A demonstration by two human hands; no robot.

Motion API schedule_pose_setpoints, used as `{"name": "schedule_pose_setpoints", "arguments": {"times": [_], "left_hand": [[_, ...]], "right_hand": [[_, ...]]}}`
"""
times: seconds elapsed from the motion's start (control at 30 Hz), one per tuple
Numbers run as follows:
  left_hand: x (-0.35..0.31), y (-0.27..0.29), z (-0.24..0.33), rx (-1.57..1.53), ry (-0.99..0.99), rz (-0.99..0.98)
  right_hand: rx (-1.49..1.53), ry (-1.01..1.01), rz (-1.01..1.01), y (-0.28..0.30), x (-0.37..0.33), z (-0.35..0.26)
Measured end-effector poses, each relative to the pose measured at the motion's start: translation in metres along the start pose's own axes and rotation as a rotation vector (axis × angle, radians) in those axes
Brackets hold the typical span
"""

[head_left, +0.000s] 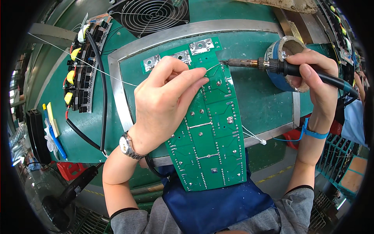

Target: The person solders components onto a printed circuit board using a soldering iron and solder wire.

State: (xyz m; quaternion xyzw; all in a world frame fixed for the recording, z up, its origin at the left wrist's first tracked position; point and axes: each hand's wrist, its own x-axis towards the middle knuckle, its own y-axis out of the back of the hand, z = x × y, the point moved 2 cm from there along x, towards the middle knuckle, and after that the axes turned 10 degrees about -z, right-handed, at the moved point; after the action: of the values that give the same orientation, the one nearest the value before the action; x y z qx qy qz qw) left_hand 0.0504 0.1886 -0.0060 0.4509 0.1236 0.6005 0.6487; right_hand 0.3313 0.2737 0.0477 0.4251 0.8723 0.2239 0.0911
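A long green circuit board [202,142] lies solder side up in front of me, its near end reaching over the table edge towards my lap. My right hand [315,72] is closed round the dark handle of a soldering iron [286,68], whose tip points left and meets the board's upper right edge. Between thumb and fingers, my left hand [167,97] pinches a thin length of solder wire [113,76]. One end of that wire reaches the iron's tip; the rest trails away to the upper left. Three silvery pads [201,46] line the board's far end.
Beside the iron stands a blue and grey roll-shaped ring [276,80]. A black fan [154,15] is at the back. Left lies an assembled board [83,66] with yellow coils and a black cable [103,97]. A white connector lead [255,136] sticks out right of the board.
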Motion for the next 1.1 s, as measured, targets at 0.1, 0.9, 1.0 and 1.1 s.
{"name": "schedule_pose_setpoints", "arguments": {"times": [0.1,0.9,1.0,1.1], "left_hand": [[0.000,0.004,0.000,0.005,0.003,0.031],[-0.014,0.054,-0.001,0.331,0.068,0.124],[-0.014,0.034,0.008,0.018,0.009,0.062],[-0.027,0.024,0.000,-0.026,0.029,0.046]], "right_hand": [[-0.040,-0.009,0.018,-0.005,-0.004,-0.006],[-0.471,0.205,0.469,-0.086,-0.070,-0.060],[-0.526,0.165,0.461,-0.087,-0.063,-0.072],[-0.561,0.195,0.363,-0.093,-0.052,-0.073]]}}
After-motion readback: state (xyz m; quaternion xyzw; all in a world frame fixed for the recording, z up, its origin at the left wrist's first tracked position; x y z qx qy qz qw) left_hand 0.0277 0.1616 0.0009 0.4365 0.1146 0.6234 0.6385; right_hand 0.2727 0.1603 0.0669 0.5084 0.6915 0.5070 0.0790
